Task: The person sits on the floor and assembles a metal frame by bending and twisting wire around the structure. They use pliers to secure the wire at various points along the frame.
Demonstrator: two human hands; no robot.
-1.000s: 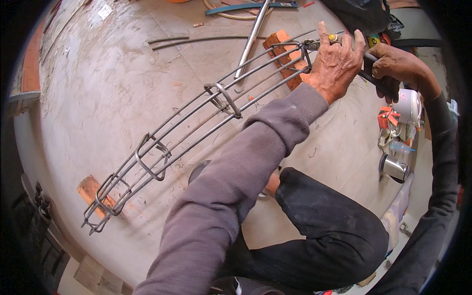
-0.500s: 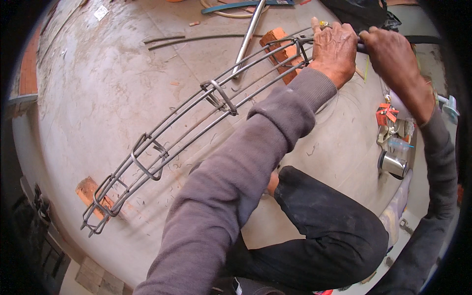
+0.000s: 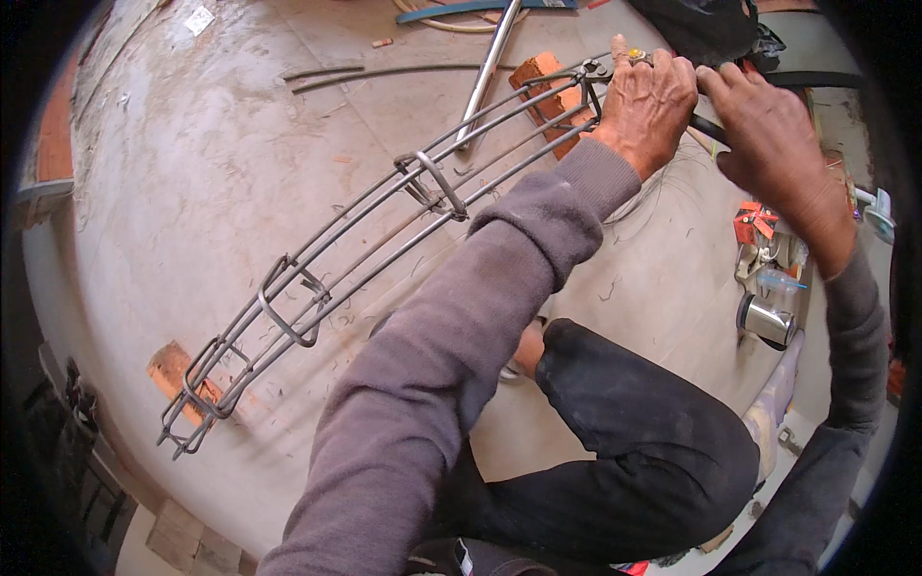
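A long, narrow rebar cage [image 3: 394,262] of several thin bars tied to bent stirrups slants from lower left to upper right. My left hand [image 3: 650,101] is closed over its far right end, thumb up. Metal jaws of pincers [image 3: 594,69] show just left of that thumb, near the last stirrup. My right hand [image 3: 776,144] is curled round a dark handle that runs toward the left hand; most of the tool is hidden under my fingers. Orange bricks prop the cage, one [image 3: 541,69] near my left hand and another [image 3: 171,369] beneath the near left end.
A shiny metal tube [image 3: 488,72] and loose dark rods [image 3: 403,75] lie beyond the cage. Thin wire and short wire bits litter the floor. To the right are a red box [image 3: 755,224] and a steel cup [image 3: 768,321]; a black bag [image 3: 706,27] lies at the back.
My right hand has moved down and turned, the dark handle now slanting downward beneath it. My left hand has shifted slightly left, and the pincers' jaws show more clearly. The cage has barely moved.
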